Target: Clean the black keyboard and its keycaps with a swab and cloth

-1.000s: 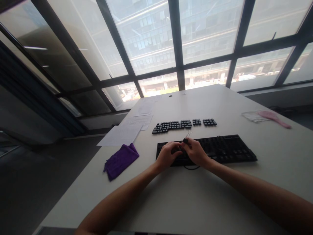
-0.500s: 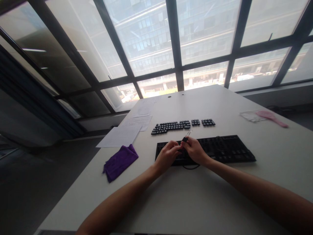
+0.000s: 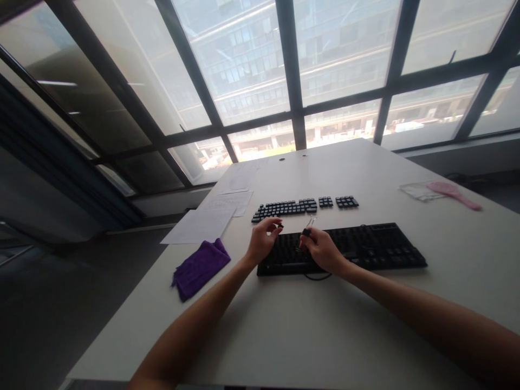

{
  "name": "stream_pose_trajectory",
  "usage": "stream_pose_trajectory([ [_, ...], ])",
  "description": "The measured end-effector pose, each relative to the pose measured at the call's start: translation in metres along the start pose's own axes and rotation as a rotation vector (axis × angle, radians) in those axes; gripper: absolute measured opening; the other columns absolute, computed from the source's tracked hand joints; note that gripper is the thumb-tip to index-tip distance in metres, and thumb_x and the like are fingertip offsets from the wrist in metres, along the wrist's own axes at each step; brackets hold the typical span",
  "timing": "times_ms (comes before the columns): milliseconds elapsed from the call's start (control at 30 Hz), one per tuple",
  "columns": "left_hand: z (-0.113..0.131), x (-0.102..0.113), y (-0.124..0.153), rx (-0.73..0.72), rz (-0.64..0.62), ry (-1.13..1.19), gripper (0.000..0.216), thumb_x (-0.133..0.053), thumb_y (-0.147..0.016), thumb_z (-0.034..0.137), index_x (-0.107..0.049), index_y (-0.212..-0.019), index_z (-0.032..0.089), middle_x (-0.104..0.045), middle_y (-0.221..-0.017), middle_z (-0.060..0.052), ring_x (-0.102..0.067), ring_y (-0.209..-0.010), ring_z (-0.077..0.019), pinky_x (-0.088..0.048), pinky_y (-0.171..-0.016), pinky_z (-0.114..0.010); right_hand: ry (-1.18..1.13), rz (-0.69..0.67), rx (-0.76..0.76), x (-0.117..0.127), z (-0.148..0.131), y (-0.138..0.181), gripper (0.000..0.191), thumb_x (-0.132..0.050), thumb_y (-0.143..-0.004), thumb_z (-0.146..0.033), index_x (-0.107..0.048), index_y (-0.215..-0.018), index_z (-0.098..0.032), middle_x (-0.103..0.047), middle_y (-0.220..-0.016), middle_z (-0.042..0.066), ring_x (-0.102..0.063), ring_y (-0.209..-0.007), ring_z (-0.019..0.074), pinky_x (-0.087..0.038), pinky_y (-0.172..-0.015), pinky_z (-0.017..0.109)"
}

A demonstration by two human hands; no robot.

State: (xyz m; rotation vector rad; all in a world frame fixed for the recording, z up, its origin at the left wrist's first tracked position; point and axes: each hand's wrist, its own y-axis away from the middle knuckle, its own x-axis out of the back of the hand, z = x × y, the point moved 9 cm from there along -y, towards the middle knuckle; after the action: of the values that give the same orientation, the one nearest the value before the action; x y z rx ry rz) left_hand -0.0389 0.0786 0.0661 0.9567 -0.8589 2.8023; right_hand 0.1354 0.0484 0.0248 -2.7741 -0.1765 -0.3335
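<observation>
My left hand (image 3: 261,242) pinches a small black keycap (image 3: 280,225) between thumb and fingertips, above the keyboard's upper left corner. In my right hand (image 3: 324,251) is a keycap puller (image 3: 306,232) with a dark body, a bit of red and thin wire loops pointing up and away. The black keyboard (image 3: 377,246) lies under both hands, and its left middle part is covered by my right hand. Just beyond it, loose keycaps (image 3: 286,208) stand in rows, with two smaller groups, a middle block (image 3: 325,202) and a right block (image 3: 346,202).
A folded purple cloth (image 3: 202,269) lies on the white table (image 3: 284,330) at the left, near several paper sheets (image 3: 199,226). Toward the right edge are a pink brush-like object (image 3: 453,193) and a clear plastic bag (image 3: 418,191). A cable (image 3: 318,278) loops out at the keyboard's near side.
My left hand has moved left and away from my right hand, carrying the keycap toward the loose rows. My right hand stays over the keyboard with the puller.
</observation>
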Motion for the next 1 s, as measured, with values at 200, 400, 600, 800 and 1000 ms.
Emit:
stream_pose_trajectory([
  [200,-0.072,0.017,-0.019,0.206,-0.075,-0.183,0.01,-0.069,-0.078,0.023,-0.075,-0.084,0.017,-0.073,-0.076,-0.003,-0.068,-0.07,-0.0168,-0.053,-0.073,-0.029,-0.021,-0.01,0.006,-0.002,0.001,-0.001,0.022,-0.053,-0.091,-0.031,-0.057,-0.074,-0.018,-0.066,-0.068,0.003,-0.06,-0.064,0.0162,-0.044,-0.064,0.027],
  [400,-0.082,0.006,-0.021,0.177,-0.191,-0.235,0.013,-0.068,-0.077,0.019,-0.078,-0.086,0.018,-0.075,-0.08,-0.004,-0.068,-0.074,-0.0176,-0.052,-0.074,-0.029,-0.005,-0.017,0.008,-0.001,-0.002,-0.001,0.022,-0.053,-0.09,-0.029,-0.058,-0.072,-0.018,-0.065,-0.068,0.003,-0.06,-0.064,0.0164,-0.044,-0.063,0.027],
  [600,-0.07,-0.01,-0.041,-0.041,-0.217,-0.382,0.007,-0.074,-0.077,0.027,-0.078,-0.081,0.023,-0.072,-0.09,-0.005,-0.063,-0.088,-0.0202,-0.048,-0.091,-0.037,0.015,-0.019,0.018,-0.002,-0.005,-0.001,0.021,-0.054,-0.089,-0.029,-0.058,-0.072,-0.018,-0.066,-0.067,0.003,-0.059,-0.063,0.0164,-0.043,-0.063,0.027],
  [800,-0.061,-0.03,-0.068,-0.106,-0.209,-0.449,0.003,-0.076,-0.075,0.026,-0.078,-0.075,0.024,-0.065,-0.095,-0.005,-0.056,-0.098,-0.0223,-0.044,-0.095,-0.039,0.003,-0.017,0.003,-0.001,-0.001,-0.003,0.022,-0.054,-0.09,-0.029,-0.058,-0.071,-0.018,-0.065,-0.067,0.002,-0.06,-0.063,0.0163,-0.044,-0.063,0.027],
  [1000,-0.062,-0.033,-0.072,-0.109,-0.138,-0.501,0.005,-0.075,-0.076,0.027,-0.078,-0.079,0.023,-0.063,-0.1,-0.006,-0.052,-0.1,-0.0248,-0.045,-0.092,-0.039,-0.007,-0.028,-0.021,-0.002,0.0,-0.003,0.022,-0.054,-0.089,-0.029,-0.058,-0.07,-0.018,-0.066,-0.066,0.002,-0.06,-0.063,0.0165,-0.044,-0.062,0.027],
])
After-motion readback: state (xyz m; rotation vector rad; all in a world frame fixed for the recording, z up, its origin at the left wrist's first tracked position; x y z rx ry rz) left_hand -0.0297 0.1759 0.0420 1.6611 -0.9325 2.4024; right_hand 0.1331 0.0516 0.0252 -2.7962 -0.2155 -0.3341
